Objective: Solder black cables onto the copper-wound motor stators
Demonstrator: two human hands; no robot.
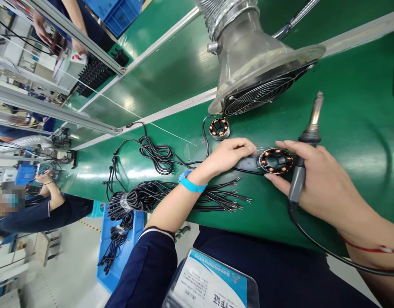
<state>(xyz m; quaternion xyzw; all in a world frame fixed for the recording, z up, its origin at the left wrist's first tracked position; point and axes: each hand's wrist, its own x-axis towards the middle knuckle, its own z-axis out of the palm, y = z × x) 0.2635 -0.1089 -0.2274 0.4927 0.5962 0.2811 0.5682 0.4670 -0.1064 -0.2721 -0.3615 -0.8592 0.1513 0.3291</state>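
My right hand (pixel 325 188) grips a soldering iron (pixel 298 179), its metal tip pointing up and away from me. The thumb and fingertips of that same hand also hold a ring-shaped motor stator (pixel 276 161) with copper windings by its right side. My left hand (pixel 230 157) is closed in a pinch just left of the stator, where thin wires run from its fingertips along the ring's upper edge. Beneath the left fingers lies a flat grey piece (pixel 247 164), partly hidden. A second stator (pixel 219 128) with a black cable stands farther back.
A clear fume hood (pixel 254 55) with a fan grille hangs over the green bench (pixel 354 107). Black cable bundles (pixel 133 199) with stripped ends lie left. A blue bin (pixel 104 256) holds more cables below. Metal frame posts (pixel 88 47) and co-workers (pixel 39 209) are farther left.
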